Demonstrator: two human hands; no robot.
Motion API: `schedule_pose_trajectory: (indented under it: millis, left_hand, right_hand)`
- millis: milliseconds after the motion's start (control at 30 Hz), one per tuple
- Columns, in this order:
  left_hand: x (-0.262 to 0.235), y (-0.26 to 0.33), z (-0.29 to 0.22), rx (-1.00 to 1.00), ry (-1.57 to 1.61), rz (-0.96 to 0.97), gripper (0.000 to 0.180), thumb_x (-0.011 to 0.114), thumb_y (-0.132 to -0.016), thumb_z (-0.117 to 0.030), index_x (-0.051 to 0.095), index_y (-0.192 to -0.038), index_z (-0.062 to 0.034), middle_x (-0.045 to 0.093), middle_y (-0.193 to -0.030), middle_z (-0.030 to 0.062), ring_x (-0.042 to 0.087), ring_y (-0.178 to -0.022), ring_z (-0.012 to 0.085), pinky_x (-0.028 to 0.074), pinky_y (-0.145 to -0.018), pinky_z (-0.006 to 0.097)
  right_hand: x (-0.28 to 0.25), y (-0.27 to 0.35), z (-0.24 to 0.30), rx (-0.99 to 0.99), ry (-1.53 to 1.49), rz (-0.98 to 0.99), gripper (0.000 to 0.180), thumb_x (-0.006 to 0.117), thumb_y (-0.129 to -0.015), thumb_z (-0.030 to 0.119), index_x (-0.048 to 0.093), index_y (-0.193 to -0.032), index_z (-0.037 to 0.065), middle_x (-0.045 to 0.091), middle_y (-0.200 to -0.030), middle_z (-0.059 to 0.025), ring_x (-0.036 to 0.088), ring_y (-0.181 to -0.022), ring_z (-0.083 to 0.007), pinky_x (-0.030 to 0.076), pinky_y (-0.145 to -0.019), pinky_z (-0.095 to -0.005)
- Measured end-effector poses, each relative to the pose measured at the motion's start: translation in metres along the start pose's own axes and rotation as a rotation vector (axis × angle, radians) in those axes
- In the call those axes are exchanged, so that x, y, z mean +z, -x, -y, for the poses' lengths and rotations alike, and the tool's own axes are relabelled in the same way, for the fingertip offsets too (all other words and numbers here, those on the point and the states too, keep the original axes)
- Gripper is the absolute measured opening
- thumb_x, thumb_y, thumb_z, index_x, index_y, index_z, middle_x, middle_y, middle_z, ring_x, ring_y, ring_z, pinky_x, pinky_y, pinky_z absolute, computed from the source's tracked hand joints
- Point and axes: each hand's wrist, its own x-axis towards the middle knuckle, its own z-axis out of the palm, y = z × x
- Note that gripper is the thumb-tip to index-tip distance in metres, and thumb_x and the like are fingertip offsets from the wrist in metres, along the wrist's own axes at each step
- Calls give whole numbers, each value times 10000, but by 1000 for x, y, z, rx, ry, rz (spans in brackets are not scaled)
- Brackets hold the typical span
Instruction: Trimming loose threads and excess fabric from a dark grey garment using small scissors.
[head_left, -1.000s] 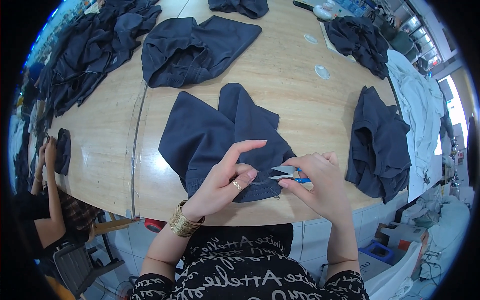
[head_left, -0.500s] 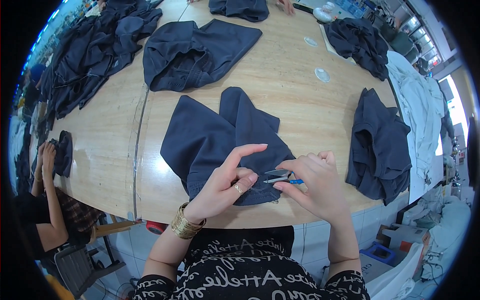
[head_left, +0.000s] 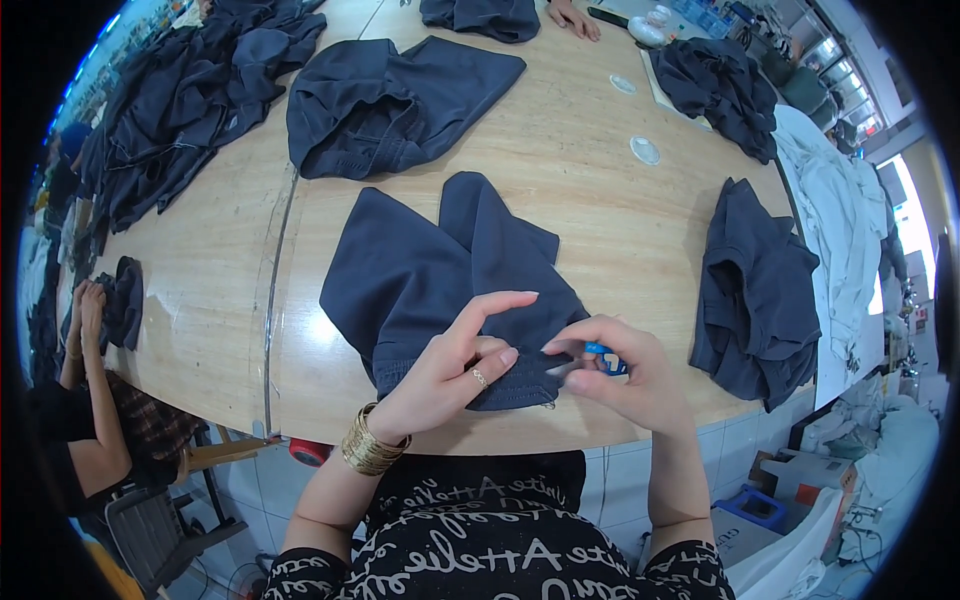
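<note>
Dark navy shorts (head_left: 410, 270) with a gathered elastic waistband lie in front of me, waistband toward me. My left hand (head_left: 455, 362) pinches the waistband between thumb and curled fingers, its index finger stretched out over the cloth. Just to the right, my right hand (head_left: 625, 370) is closed around small thread snips (head_left: 597, 349) with blue handles. Their blades, smeared by motion, point left over the right end of the waistband. A few loose threads hang at that edge.
More navy garments lie beyond (head_left: 400, 110), in a heap at far left (head_left: 190, 110), and folded on the right (head_left: 755, 290). A co-worker's hands (head_left: 88, 310) handle dark cloth at left; another hand (head_left: 574, 18) rests at the far edge. Pale cloth (head_left: 825, 230) covers the right side.
The snips have moved slightly right with my right hand, and their blades have turned and blurred. My left hand stays nearly in place. The far person's hand reaches further into view.
</note>
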Motion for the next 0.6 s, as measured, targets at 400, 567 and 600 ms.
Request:
schedule_pose_trajectory:
  millis: [400,567,600]
  left_hand:
    - [-1,0,0,-13,19,22,447,469,-953,12,355,-1383,-34,382,-639,-74,303,-600,5,259,-580,176]
    - [-2,-1,-10,-11,-140,41,351,487,-935,10,499,-1283,-35,493,-670,-51,397,-625,4,304,-611,164]
    - [-2,-2,-9,-10,-140,42,351,487,-935,10,499,-1283,-35,493,-670,-51,397,-625,4,304,-611,164]
  right_hand:
    - [-1,3,5,215,-106,-288,162,723,-826,98,683,-969,33,559,-724,66,408,-609,-1,313,-576,-155]
    - [-11,2,16,173,-33,-237,139,732,-819,88,685,-939,35,606,-763,39,488,-639,-16,363,-592,-170]
    - [-12,1,19,189,19,-215,140,738,-814,87,679,-929,33,621,-778,27,501,-647,-24,381,-596,-178]
